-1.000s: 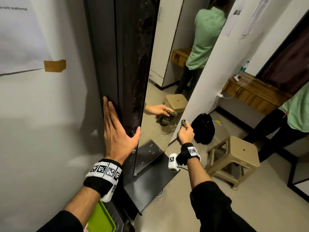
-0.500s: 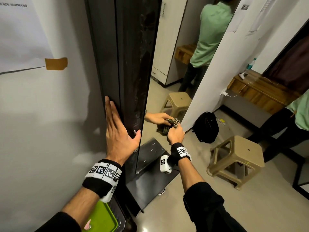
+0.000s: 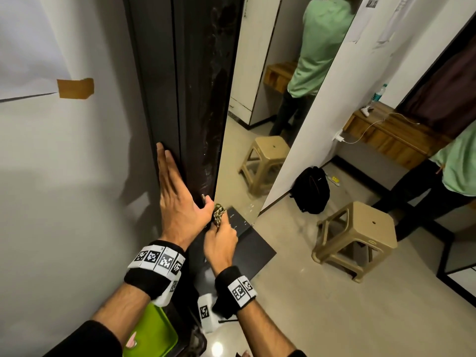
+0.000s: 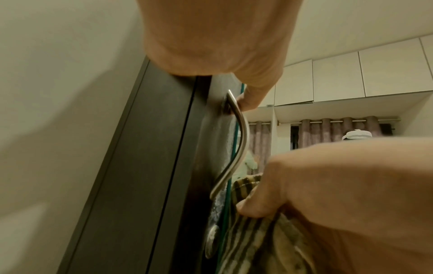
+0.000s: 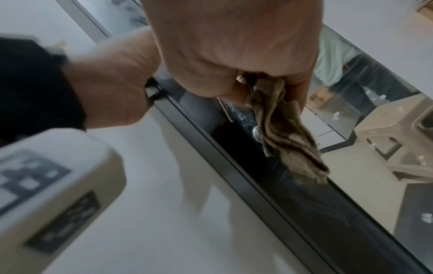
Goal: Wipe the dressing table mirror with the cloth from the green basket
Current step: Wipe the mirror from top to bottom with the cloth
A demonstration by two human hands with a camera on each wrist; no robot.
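The tall mirror (image 3: 257,112) stands in a dark cabinet door (image 3: 195,99). My left hand (image 3: 177,191) lies flat on the dark panel with straight fingers, its thumb beside the curved metal handle (image 4: 241,140). My right hand (image 3: 221,240) grips a bunched brown checked cloth (image 3: 218,216) and holds it against the mirror's lower left edge, next to the left thumb. In the right wrist view the cloth (image 5: 286,133) hangs from the fingers onto the glass. A corner of the green basket (image 3: 152,336) shows below my left wrist.
A white wall (image 3: 64,202) with a taped paper is on the left. A beige plastic stool (image 3: 358,238) and a black backpack (image 3: 311,191) stand on the floor to the right. A person in a green shirt (image 3: 458,171) stands by a wooden shelf (image 3: 386,135).
My right hand has carried the cloth leftward and down across the mirror, from its right edge to the left edge by my thumb. The left hand has stayed on the panel.
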